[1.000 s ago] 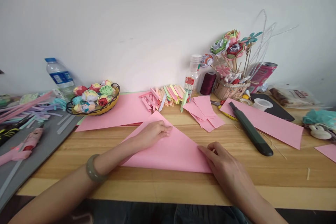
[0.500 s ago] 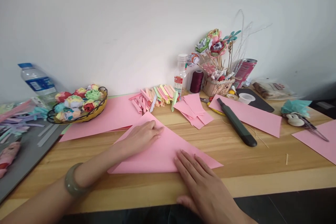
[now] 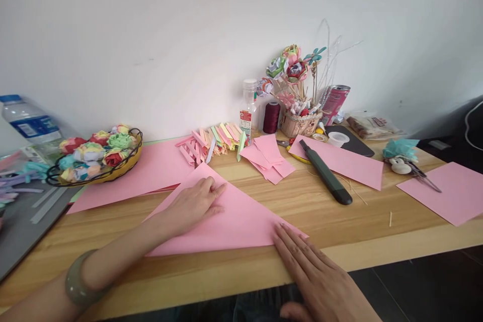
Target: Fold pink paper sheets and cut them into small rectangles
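Observation:
A pink sheet of paper (image 3: pixel 241 216), folded into a large triangle, lies on the wooden table with its long folded edge toward me. My left hand (image 3: pixel 198 200) presses on its upper part, fingers curled into a loose fist with nothing visible in them. Flat on the fold near the right corner rests my right hand (image 3: pixel 313 266), fingers stretched out and side by side, thumb apart over the table edge. Part of the triangle's left side is hidden under my left forearm.
Behind the triangle are folded paper strips (image 3: pixel 215 143) and small pink paper pieces (image 3: pixel 268 158). A dark green cutter-like tool (image 3: pixel 326 173) lies on a pink strip at right. Scissors (image 3: pixel 426 178) lie farther right. A basket of paper flowers (image 3: pixel 124 163) stands left.
My right hand has slid rightward along the folded edge toward the corner. My left hand stays pressed on the paper. The whole view has shifted slightly to the right.

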Demonstrator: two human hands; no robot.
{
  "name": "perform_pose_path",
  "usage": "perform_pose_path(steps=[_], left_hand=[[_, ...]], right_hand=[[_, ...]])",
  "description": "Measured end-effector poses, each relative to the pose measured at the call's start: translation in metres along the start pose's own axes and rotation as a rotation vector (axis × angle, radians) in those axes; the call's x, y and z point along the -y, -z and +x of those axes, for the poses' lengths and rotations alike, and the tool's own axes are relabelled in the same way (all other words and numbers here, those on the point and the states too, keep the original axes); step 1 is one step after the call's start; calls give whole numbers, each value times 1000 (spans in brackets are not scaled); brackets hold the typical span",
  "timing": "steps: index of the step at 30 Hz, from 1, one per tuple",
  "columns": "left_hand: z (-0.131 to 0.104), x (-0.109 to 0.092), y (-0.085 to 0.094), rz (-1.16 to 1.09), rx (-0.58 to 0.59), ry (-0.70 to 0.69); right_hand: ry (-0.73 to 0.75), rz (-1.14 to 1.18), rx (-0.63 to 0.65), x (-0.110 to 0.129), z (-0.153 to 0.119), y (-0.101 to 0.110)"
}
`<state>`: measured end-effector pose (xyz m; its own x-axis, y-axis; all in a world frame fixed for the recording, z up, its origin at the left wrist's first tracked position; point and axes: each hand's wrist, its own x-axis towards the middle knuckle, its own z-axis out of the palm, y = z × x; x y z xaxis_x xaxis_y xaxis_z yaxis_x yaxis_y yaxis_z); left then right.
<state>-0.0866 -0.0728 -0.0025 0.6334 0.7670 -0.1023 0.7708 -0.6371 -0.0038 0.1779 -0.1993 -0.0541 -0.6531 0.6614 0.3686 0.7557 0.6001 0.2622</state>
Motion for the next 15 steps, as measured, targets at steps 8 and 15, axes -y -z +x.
perform_pose_path(steps=[8, 15], left_hand=[[0, 0, 1, 1, 23, 11], [0, -1, 0, 11, 16, 8]], right_hand=[[-63, -67, 19, -8, -21, 23], [-64, -136, -68, -18, -31, 28]])
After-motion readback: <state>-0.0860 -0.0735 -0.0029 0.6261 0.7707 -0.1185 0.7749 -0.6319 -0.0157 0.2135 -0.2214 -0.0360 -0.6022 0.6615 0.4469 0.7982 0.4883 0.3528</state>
